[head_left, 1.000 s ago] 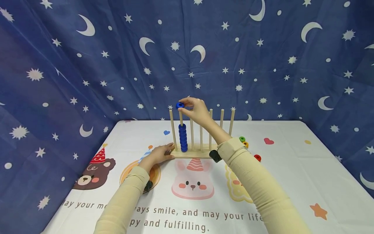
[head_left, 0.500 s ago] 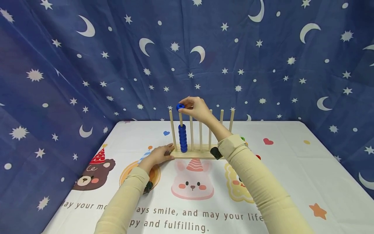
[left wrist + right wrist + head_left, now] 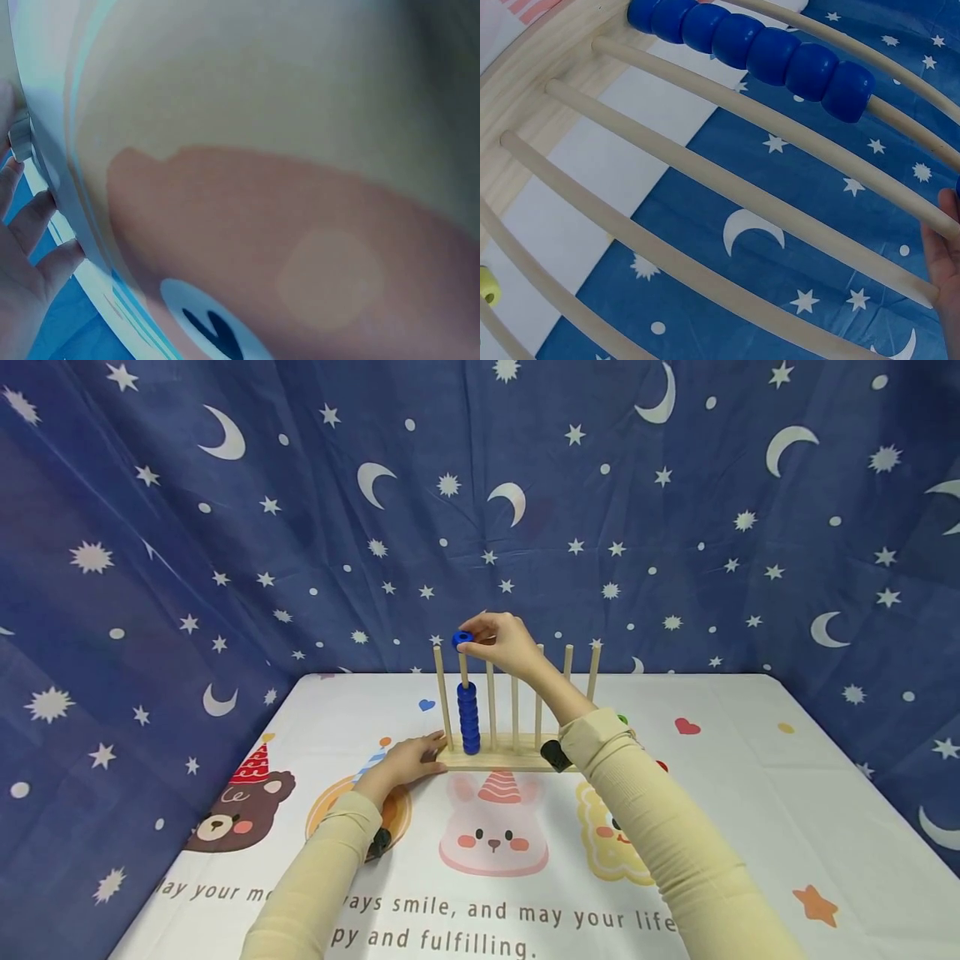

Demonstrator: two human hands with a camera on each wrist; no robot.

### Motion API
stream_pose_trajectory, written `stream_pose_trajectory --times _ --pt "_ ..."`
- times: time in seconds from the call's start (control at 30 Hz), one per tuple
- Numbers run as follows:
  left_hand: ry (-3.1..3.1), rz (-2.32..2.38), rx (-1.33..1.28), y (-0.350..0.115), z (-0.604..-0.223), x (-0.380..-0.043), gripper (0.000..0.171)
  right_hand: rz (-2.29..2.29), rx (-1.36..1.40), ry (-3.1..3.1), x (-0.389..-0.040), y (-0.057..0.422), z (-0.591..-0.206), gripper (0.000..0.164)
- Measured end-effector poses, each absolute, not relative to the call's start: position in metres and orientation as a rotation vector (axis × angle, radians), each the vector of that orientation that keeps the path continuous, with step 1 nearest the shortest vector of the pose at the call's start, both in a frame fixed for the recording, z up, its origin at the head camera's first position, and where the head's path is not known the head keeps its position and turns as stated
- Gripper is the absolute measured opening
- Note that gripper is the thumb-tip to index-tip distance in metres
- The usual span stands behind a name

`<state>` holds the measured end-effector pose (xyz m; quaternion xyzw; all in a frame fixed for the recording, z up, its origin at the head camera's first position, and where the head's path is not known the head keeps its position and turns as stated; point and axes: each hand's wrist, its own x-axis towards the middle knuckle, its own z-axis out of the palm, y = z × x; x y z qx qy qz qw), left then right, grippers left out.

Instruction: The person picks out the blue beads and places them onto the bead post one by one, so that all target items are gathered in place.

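A wooden bead stand (image 3: pixel 517 762) with a row of upright pegs stands on the table in the head view. Several blue beads (image 3: pixel 468 720) are stacked low on its second peg from the left. My right hand (image 3: pixel 504 642) pinches another blue bead (image 3: pixel 462 641) between thumb and fingertips at that peg's top; whether the peg tip is inside its hole I cannot tell. In the right wrist view the stacked blue beads (image 3: pixel 765 54) show large, and my right fingers (image 3: pixel 945 244) are at the edge. My left hand (image 3: pixel 405 760) grips the left end of the stand's base.
Right of the stand, a green bead (image 3: pixel 622 719) and a red bead (image 3: pixel 662 766) show partly behind the right sleeve (image 3: pixel 660 827). A yellow-green bead (image 3: pixel 487 286) lies at the right wrist view's left edge. A blue star-patterned curtain (image 3: pixel 480 510) hangs behind the printed tablecloth (image 3: pixel 750 793).
The head view has tilted slightly, so everything sits a little lower in it. The pinched bead stays at the peg top, and the sleeve now covers more of the loose beads.
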<state>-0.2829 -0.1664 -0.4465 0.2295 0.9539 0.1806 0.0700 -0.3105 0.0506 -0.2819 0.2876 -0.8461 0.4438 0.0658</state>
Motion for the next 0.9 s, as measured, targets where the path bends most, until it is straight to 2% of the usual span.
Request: stream_pose_trajectory --times 0.9 --pt "2.869 0.515 0.677 -0.1654 -0.4461 -0.2841 0.056 1.403 0.944 -2.623 -0.3143 0.0552 -0.2745 0.033"
